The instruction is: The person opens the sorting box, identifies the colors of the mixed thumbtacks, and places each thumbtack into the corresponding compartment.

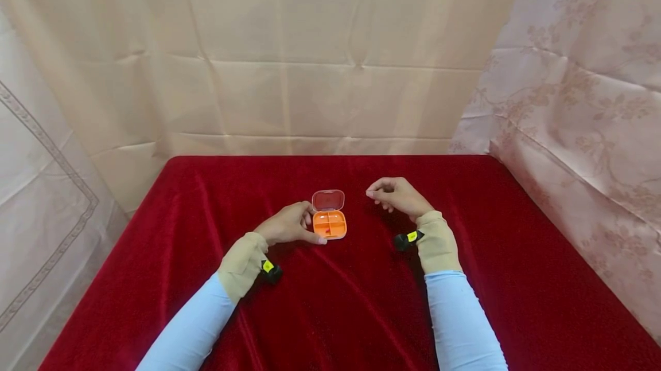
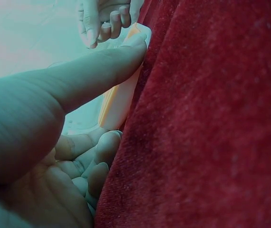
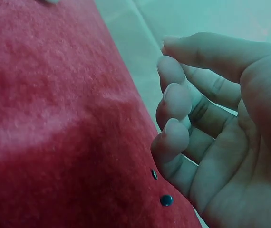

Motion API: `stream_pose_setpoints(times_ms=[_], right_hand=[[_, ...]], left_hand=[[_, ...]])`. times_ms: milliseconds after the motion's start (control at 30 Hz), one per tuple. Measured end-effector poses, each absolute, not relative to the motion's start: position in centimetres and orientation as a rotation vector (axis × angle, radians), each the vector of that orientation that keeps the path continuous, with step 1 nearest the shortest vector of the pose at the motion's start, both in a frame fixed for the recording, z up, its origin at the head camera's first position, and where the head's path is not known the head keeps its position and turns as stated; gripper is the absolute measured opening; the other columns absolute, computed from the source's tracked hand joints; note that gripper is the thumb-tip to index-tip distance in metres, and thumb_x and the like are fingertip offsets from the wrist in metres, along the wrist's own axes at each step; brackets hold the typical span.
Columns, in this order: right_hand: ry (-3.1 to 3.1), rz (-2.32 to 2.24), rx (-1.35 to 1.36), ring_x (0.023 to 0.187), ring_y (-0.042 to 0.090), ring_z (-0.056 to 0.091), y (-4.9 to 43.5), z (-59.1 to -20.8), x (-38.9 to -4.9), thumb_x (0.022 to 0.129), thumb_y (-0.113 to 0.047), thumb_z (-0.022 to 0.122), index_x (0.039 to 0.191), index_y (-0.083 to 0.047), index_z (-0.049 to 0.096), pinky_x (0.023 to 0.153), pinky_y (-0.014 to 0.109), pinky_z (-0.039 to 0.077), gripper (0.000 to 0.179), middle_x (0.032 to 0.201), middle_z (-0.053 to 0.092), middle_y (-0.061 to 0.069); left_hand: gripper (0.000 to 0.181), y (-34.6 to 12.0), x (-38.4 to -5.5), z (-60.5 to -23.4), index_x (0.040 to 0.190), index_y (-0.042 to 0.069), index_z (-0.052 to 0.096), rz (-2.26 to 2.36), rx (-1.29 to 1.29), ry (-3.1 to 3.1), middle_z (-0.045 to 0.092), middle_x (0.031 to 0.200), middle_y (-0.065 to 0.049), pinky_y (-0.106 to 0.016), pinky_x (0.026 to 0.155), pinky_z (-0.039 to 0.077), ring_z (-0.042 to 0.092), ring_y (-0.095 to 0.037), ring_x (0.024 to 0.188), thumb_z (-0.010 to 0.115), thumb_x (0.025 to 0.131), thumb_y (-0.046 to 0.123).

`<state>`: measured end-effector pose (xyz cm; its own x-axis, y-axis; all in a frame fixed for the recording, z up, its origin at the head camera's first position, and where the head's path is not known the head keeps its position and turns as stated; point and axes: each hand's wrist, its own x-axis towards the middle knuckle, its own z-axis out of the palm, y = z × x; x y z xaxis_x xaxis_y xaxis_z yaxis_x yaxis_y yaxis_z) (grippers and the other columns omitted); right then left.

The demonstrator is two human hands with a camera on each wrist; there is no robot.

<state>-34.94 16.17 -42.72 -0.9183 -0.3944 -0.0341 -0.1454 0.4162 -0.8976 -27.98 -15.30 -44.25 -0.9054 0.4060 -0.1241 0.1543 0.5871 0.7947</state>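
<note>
A small orange pill box (image 1: 330,225) sits on the red cloth, its clear lid (image 1: 328,200) raised at the back. Dividers split its tray into compartments, and a tiny red piece (image 1: 327,231) lies in a front one. My left hand (image 1: 291,223) grips the box from the left, thumb along the front side, other fingers behind. In the left wrist view, the thumb lies across the pill box (image 2: 121,102). Off to the box's right, my right hand (image 1: 400,195) is raised, thumb and index fingertips together; I cannot tell whether something tiny is between them.
Two small dark round pieces, one of them a shiny disc (image 3: 166,200), lie on the cloth beyond the right hand's fingers. Red velvet cloth (image 1: 361,313) covers the table. Beige curtain (image 1: 320,73) hangs behind it, and a flowered curtain (image 1: 583,101) runs along the right side.
</note>
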Motion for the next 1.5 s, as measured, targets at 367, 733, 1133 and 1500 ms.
stream_pose_setpoints(times_ms=[367,733,1133,1500], right_hand=[[2.451,-1.592,-0.383,0.067,0.014,0.053,17.5,-43.1,-35.3,0.099,-0.025,0.072,0.114,0.0,0.07,0.059,0.026,0.047,0.029,0.088,0.063,0.01],[2.505,-1.722,-0.252,0.067,0.013,0.054,18.6,-43.7,-35.6,0.101,-0.016,0.067,0.115,0.002,0.069,0.057,0.024,0.046,0.023,0.092,0.067,0.011],[2.632,-1.732,0.065,0.066,0.011,0.055,18.9,-44.1,-35.7,0.102,-0.022,0.068,0.118,-0.001,0.069,0.059,0.025,0.049,0.027,0.082,0.066,0.003],[2.738,-1.621,0.167,0.063,0.013,0.056,19.0,-44.8,-35.5,0.101,-0.021,0.067,0.114,-0.001,0.071,0.054,0.026,0.05,0.024,0.08,0.067,0.004]], left_hand=[[0.065,-15.3,-28.0,-44.1,0.121,0.005,0.057,1.221,0.469,2.532,0.056,0.098,-0.007,-0.031,0.077,0.044,0.051,-0.019,0.089,0.096,0.074,0.028],[0.065,-15.3,-28.0,-44.3,0.121,0.005,0.057,1.217,0.465,2.536,0.056,0.098,-0.007,-0.031,0.076,0.044,0.051,-0.019,0.089,0.096,0.074,0.028],[0.066,-15.4,-28.1,-44.1,0.122,0.006,0.057,1.199,0.449,2.545,0.056,0.098,-0.007,-0.032,0.077,0.044,0.051,-0.02,0.089,0.096,0.074,0.03],[0.066,-15.3,-28.1,-44.2,0.122,0.007,0.057,1.195,0.433,2.543,0.056,0.098,-0.006,-0.031,0.077,0.044,0.052,-0.019,0.09,0.095,0.074,0.031]])
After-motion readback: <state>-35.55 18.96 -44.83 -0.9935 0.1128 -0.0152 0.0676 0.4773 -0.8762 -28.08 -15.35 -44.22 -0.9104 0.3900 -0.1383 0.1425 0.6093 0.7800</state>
